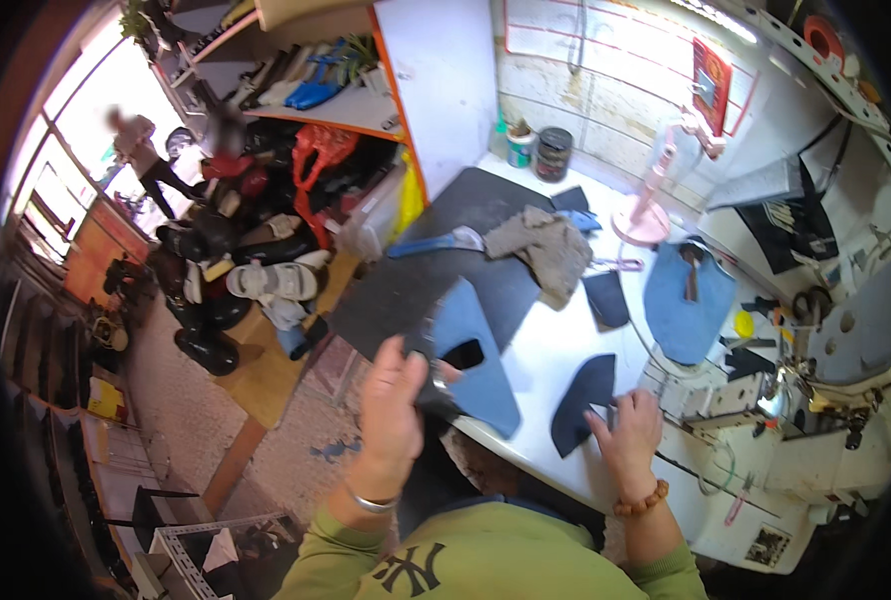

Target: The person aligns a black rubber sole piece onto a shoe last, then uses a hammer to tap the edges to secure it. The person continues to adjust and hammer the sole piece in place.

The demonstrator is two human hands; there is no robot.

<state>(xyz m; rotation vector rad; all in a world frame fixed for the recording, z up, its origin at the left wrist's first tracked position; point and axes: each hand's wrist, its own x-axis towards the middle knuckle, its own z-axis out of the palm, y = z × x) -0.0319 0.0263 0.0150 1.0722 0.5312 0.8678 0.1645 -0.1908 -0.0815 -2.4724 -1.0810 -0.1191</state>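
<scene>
My left hand (pixel 394 400), with a metal bangle at its wrist, is closed at the table's near edge. It grips a blue leather piece (pixel 489 385) with a dark oval opening, by a dark part along its left side. My right hand (pixel 633 435), wearing a brown bead bracelet, is low over the white table with fingers curled together. A small pale object shows at the fingertips, too small to name. Beside them is a dark blue curved leather piece (pixel 578 400), flat on the tabletop; whether the fingers touch it is unclear.
A black mat (pixel 386 310) carries a blue-handled tool (pixel 434 243) and a grey rag (pixel 538 248). Farther right are a blue leather panel (pixel 681 310), a pink stand (pixel 646 218) and a sewing machine (pixel 826 430). Shoes (pixel 271 280) are heaped at left; a person (pixel 144 155) stands beyond.
</scene>
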